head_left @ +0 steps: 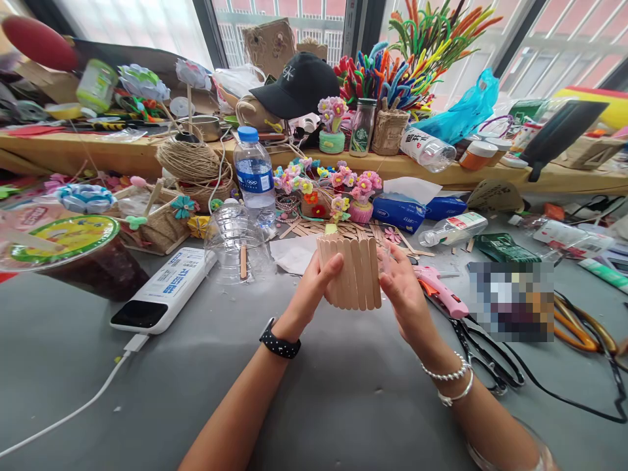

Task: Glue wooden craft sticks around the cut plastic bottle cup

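While L hand [310, 288] grips craft-stick panel [356, 275], mid-view, at 9 o'clock edge, R hand [406, 296] half-curls at 3 o'clock edge; can't tell if gripping. Prob. edge-work step; next move needs panel steady, R contact light.

The grey table [363, 399] has room toward its near edge. A stick panel [354, 275] blocks the middle, a power bank [169, 281] the left side, scissors [471, 347] the right.
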Demonstrator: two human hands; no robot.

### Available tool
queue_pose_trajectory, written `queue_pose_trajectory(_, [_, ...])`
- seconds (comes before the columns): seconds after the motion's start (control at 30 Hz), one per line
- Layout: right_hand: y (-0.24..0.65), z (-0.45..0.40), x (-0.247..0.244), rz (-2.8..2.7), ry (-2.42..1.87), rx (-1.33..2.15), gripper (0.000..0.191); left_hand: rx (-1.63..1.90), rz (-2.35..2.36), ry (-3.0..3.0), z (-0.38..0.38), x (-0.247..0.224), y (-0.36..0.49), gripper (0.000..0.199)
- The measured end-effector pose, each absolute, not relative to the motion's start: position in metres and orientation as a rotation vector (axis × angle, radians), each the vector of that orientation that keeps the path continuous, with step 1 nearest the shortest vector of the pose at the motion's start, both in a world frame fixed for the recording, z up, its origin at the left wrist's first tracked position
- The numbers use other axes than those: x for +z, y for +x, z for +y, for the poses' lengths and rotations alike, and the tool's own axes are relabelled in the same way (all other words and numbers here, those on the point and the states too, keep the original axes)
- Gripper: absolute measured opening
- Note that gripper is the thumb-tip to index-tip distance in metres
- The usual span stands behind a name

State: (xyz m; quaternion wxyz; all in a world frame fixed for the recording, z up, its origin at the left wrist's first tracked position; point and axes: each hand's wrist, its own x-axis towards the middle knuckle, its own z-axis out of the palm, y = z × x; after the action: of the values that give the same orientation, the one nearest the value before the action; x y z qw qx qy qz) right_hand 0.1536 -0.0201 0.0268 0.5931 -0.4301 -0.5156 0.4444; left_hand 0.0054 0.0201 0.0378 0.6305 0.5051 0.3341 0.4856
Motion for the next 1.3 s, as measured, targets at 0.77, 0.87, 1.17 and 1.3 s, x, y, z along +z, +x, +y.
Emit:
queue_pose_trajectory(0.77, [0.152,-0.029,0.032,-1.579,-1.183,0.407,0.053,1.11,0.518,0.678,0.038,0.037,-0.015,0.057])
queue_pose_trajectory(0.87, [0.167,-0.024,0.041,-1.466,-1.256,0.35,0.029,1.237,0.342,0.537,0.041,0.041,-0.02,0.059])
queue_pose_trajectory(1.17, [0.198,0.051,0.054,-1.799,-1.818,0.309,0.03,1.428,0.202,0.322,0.048,0.037,-0.031,0.061])
queue_pose_trajectory(1.3, [0.181,0.089,0.052,-2.004,-1.882,0.262,0.022,1.372,0.177,0.285,0.047,0.037,-0.032,0.062])
